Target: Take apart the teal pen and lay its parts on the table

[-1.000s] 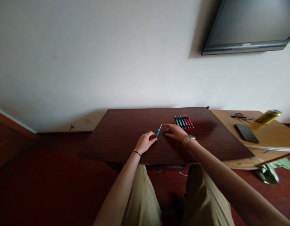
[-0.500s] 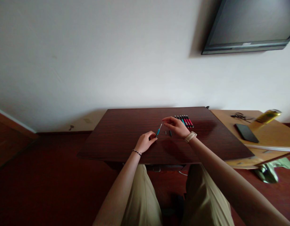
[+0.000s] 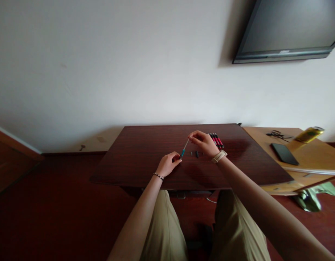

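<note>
My left hand [image 3: 170,162] is closed around the lower end of a blue pen barrel [image 3: 182,153], which tilts up to the right over the dark table. A thin pale pen refill [image 3: 186,144] sticks out of the barrel's upper end. My right hand [image 3: 203,142] pinches the top of that refill between thumb and fingers. Just below the right hand, a small black pen part [image 3: 196,154] and a tiny light piece [image 3: 191,153] lie on the tabletop. Red-and-black pens [image 3: 216,140] lie in a row behind the right hand, which hides part of the row.
The dark wooden table [image 3: 145,145] stands against a white wall. To its right, a lighter wooden cabinet [image 3: 317,156] carries a black flat device [image 3: 284,153], a coiled cable [image 3: 277,134] and a yellow can [image 3: 310,134]. A television [image 3: 287,32] hangs above.
My right hand has closed on the refill's top end. More of the refill shows above the barrel, and the hand now covers more of the pen row. My left hand stays in place.
</note>
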`<state>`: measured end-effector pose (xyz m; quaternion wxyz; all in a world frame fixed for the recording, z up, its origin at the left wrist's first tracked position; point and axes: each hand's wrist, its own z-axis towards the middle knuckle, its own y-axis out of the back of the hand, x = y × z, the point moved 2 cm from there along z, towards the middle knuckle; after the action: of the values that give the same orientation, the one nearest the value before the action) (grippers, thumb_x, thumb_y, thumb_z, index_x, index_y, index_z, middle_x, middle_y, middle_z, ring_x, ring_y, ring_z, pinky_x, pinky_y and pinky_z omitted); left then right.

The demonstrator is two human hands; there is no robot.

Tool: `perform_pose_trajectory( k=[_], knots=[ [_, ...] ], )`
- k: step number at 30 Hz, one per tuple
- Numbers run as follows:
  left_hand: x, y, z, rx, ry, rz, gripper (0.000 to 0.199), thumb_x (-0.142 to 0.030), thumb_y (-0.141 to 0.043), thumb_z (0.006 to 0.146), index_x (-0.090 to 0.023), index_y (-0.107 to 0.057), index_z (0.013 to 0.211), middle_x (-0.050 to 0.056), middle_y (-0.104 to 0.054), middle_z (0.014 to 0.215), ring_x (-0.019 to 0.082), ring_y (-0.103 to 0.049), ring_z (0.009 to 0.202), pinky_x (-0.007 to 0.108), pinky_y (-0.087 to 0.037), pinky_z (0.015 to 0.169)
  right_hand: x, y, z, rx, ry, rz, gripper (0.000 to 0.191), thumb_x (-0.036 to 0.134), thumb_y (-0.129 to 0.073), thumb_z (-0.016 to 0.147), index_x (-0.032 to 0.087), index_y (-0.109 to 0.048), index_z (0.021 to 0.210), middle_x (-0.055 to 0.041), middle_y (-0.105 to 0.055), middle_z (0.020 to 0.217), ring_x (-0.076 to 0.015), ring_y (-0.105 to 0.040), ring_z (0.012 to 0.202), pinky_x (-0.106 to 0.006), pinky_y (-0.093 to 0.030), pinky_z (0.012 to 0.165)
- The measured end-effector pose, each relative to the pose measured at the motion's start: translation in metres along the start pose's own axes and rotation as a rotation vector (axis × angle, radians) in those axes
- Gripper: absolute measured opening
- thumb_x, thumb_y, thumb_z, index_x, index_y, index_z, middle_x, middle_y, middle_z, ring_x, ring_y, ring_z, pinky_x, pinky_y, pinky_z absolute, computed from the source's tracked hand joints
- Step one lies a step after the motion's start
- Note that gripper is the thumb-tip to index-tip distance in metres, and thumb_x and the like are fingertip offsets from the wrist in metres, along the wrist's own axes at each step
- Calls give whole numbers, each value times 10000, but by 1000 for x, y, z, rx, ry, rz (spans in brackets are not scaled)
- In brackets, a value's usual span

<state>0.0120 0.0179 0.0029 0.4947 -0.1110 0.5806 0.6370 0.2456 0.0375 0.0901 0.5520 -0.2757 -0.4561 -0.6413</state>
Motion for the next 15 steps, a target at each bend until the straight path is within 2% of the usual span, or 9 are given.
perform_pose_trajectory(
  k=[4, 7, 9, 12, 15],
  knots=[
    [3, -1, 1, -11, 3, 3, 102, -330, -704, 942, -244, -682, 992, 5, -753, 960, 178, -682, 850, 272, -474, 756, 5, 12, 9, -166, -5, 94, 336, 542, -711, 920, 212, -678, 973, -34, -715, 882, -180, -678, 809, -303, -556, 748],
    [3, -1, 1, -12, 6, 3, 107, -334, -695, 948, -243, -678, 1002, 7, -752, 975, 178, -685, 859, 271, -474, 760, -2, 17, 12, -244, -72, 45, 319, 509, -705, 911, 195, -671, 959, -46, -738, 854, -184, -702, 768, -298, -569, 712],
    [2, -1, 1, -13, 6, 4, 108, -331, -696, 946, -237, -674, 995, 10, -751, 977, 179, -686, 868, 270, -476, 766, -12, 13, 12, -179, -177, -121, 284, 458, -681, 919, 177, -698, 953, -60, -765, 849, -186, -717, 755, -290, -569, 707],
    [2, -1, 1, -18, 3, 6, 99, -316, -700, 943, -232, -667, 982, 9, -749, 963, 176, -684, 860, 266, -476, 761, -28, -1, 9, 69, -352, -481, 225, 371, -645, 937, 178, -760, 947, -52, -797, 869, -169, -734, 768, -256, -548, 733],
    [2, -1, 0, -20, 9, 8, 94, -309, -703, 942, -232, -668, 981, 8, -749, 957, 175, -683, 850, 267, -481, 760, -41, -15, 6, 141, -422, -616, 182, 327, -683, 895, 192, -802, 872, -54, -805, 854, -186, -743, 804, -248, -527, 741]
  ],
)
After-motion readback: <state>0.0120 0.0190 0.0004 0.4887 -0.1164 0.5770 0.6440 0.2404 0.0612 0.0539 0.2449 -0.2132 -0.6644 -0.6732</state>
